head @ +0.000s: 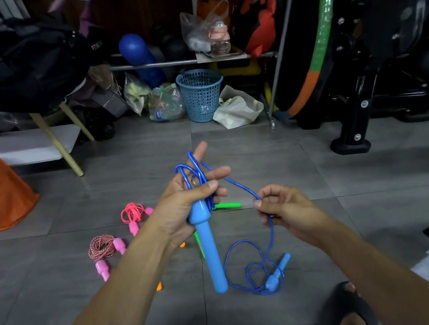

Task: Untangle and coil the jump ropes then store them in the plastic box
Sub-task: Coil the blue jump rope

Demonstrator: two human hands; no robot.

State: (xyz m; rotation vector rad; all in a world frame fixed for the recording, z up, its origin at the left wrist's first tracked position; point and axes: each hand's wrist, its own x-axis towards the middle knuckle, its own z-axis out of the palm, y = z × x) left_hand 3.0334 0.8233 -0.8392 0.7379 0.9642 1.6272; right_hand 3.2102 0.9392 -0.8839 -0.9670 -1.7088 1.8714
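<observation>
Handle (212, 251) in left hand (184, 210): smooth, glossy blue plastic. Cord (243, 188) running to right hand (284, 207): shiny, translucent blue plastic. Rope (101, 246) left of grip: braided red-white cloth. Floor (263, 153) beneath: matt grey tile.

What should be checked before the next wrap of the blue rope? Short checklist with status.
1. Left hand grips the blue handle with loops of blue rope over its fingers: ok.
2. Right hand pinches the rope: ok.
3. Rope between the hands free of knots: ok.
4. Slack on the floor untangled: not ok, it lies looped around the second blue handle.
5. Other ropes clear of the slack: ok, the pink rope and red-white rope lie apart.
6. Plastic box within reach: cannot tell.
</observation>
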